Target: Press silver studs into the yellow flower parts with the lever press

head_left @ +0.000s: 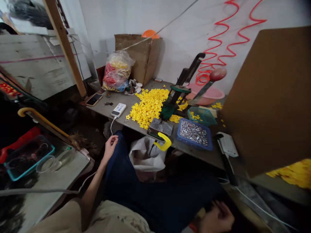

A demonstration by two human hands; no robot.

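My left hand (111, 147) is at my left knee, just below the table edge, with its fingers curled together. A white cable (112, 125) runs from a white box-shaped device (119, 110) on the table down to these fingers; whether they grip it is hidden. Low at the right, my right hand (217, 218) is beside my thigh, blurred, its fingers bent and partly in shadow. A heap of small yellow plastic pieces (148, 106) lies on the table by a green hand press (167, 108) with a red-knobbed lever (218, 74).
A blue tray of small shiny metal parts (194, 133) sits at the table's front edge. A yellow clamp (165, 142) juts out above a white bag (145, 157). A phone (94, 99), keys (108, 104) and large cardboard (269, 97) flank the work area.
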